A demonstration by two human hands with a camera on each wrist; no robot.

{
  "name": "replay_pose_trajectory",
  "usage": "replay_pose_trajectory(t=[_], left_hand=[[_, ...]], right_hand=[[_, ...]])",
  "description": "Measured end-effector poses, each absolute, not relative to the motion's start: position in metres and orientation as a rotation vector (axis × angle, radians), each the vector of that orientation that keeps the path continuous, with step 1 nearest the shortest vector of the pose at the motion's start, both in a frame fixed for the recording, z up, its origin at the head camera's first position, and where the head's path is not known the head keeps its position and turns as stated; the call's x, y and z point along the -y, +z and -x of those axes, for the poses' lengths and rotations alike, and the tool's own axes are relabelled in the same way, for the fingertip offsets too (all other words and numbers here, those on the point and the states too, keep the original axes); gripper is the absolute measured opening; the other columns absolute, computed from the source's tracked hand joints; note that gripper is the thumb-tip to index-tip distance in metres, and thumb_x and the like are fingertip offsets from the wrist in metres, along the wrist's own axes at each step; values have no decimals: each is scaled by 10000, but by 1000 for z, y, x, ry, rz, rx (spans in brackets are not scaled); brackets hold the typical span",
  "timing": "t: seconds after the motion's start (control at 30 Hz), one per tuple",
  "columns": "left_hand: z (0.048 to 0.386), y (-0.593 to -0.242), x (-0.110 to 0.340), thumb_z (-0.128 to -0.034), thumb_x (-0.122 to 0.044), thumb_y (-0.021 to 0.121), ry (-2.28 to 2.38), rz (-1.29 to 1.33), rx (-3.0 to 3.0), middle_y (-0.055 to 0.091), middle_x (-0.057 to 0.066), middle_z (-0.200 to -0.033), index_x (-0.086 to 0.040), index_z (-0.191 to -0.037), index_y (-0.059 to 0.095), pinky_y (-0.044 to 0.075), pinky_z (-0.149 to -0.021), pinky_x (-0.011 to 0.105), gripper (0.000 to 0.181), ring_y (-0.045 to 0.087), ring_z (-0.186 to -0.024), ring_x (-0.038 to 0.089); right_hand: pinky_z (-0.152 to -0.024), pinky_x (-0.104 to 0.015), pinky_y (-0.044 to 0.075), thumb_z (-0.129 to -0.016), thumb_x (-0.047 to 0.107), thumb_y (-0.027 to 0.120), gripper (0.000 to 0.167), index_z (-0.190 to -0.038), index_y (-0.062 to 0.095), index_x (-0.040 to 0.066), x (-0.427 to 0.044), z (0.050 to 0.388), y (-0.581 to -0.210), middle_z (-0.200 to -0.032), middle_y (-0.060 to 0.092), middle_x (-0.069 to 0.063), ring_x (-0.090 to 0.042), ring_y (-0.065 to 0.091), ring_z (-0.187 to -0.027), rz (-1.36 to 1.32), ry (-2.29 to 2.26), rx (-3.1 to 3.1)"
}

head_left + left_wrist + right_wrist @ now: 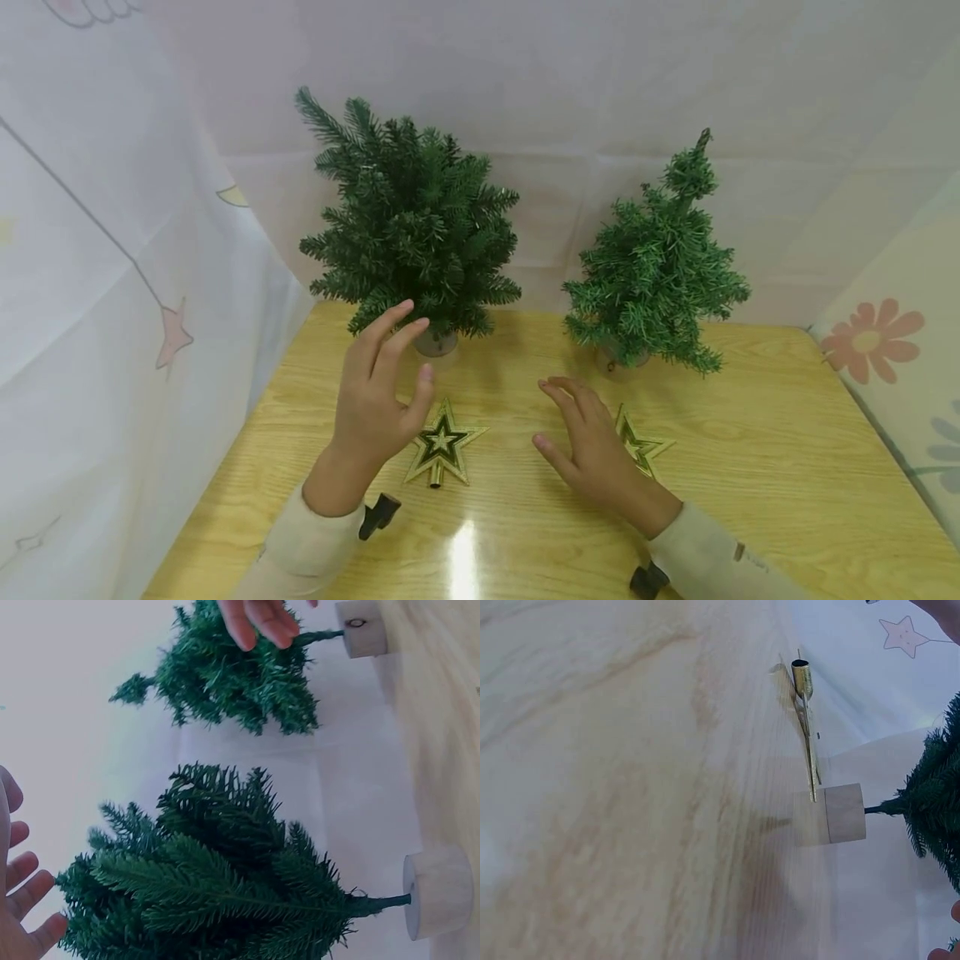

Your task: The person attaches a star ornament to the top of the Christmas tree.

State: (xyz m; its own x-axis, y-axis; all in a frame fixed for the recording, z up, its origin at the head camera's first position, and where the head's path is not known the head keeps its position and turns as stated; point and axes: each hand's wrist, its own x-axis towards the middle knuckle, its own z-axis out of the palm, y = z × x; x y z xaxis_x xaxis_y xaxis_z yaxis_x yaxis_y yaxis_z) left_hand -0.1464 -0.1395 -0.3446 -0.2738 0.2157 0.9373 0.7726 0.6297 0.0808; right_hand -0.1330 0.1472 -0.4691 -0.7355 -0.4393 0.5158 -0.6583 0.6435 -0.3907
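Watch the L star (442, 442): it looks thin & flat on the table (787, 433), so if your L hand (378, 404) drops at this angle, the thumb side could knock it askew or skid it; R star (641, 446) is riskier, I'd say, b/c your R hand (592, 450) blocks part of it from the head cam, so a blind grab could slip or a wrist could drag it; reach too far fwd & you might bump the L tree (416, 225) or R tree (660, 267), which look top-heavy on small bases.

Position-wise: L star is lower centre-left of frame, just right of your L hand, its edge partly hidden by it; R star is lower centre-right, peeking out past the right side of your R hand; can't tell if there's contact w/ either. Both hands have fingers apart & bent a bit, nothing held; trees are upper left-of-centre & upper right.
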Motion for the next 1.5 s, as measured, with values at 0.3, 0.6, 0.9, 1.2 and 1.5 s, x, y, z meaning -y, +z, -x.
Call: replay_pose_trajectory(t=[0.3,0.6,0.9,1.2,1.5], left_hand=[[148,-346,152,-964,-233,501,-747,640,1795,498,207,-1367,35,-1298,539,412,-996,449,430,494,-1215,378],[152,-344,158,-931,-241,515,-802,559,1767,477,219,-1374,42,-1340,483,358,-1061,485,499,433,-1276,381],[160,-352,165,-904,-235,562,-804,509,1912,383,190,-1483,4,-1459,389,291,-1119,468,628,336,-1375,333],[160,-353,170,-968,-297,517,-794,495,1971,344,162,-1523,-12,-1506,320,271,-1135,463,640,311,-1399,319],[162,-357,174,-969,-267,526,-791,483,2060,331,120,-1536,-78,-1514,342,266,-1131,482,606,289,-1407,309]], right_hand=[[-1037,-589,289,-993,443,515,669,-1548,238,193,-148,132,-472,-1545,256,-44,-284,278,-1389,-857,825,2514],[-1032,-593,303,-989,423,530,664,-1542,257,178,-143,129,-476,-1531,289,-54,-292,298,-1380,-826,884,2485],[-1046,-582,307,-995,357,541,667,-1549,225,160,-132,120,-474,-1542,269,-61,-299,272,-1393,-803,970,2471],[-1064,-563,292,-992,312,547,660,-1539,238,110,-126,121,-473,-1549,245,-66,-293,244,-1400,-795,1034,2423],[-1054,-565,299,-996,319,529,639,-1529,262,90,-117,120,-475,-1539,268,-81,-304,260,-1390,-798,1071,2382]])
